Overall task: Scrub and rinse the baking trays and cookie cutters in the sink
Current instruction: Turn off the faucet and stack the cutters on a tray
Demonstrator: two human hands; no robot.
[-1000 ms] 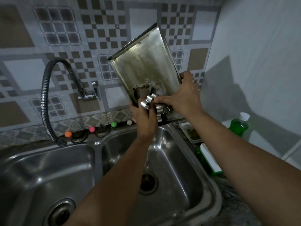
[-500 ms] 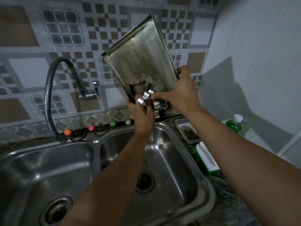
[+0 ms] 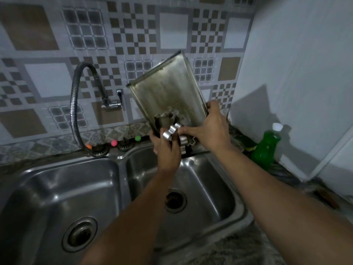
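Observation:
A stained metal baking tray [image 3: 166, 92] stands steeply tilted above the back of the right sink basin [image 3: 219, 190]. My right hand [image 3: 212, 129] grips its right edge, thumb over the rim. Several shiny metal cookie cutters [image 3: 172, 131] are bunched at the tray's lower end. My left hand [image 3: 166, 150] holds the tray's lower left corner together with the cutters, and the fingers of my right hand touch them too. The tray's bottom edge is hidden behind both hands.
A flexible hose faucet [image 3: 76, 111] hangs from the tiled wall over the left basin [image 3: 57, 197]. Both drains are open. A green soap bottle [image 3: 267, 148] stands on the counter at right beside a sponge [image 3: 248, 145]. Small coloured balls [image 3: 114, 142] lie along the sink's back ledge.
The tray, the cutters and both hands keep the same grip. The camera has tilted, so the whole group sits lower and more to the right in view.

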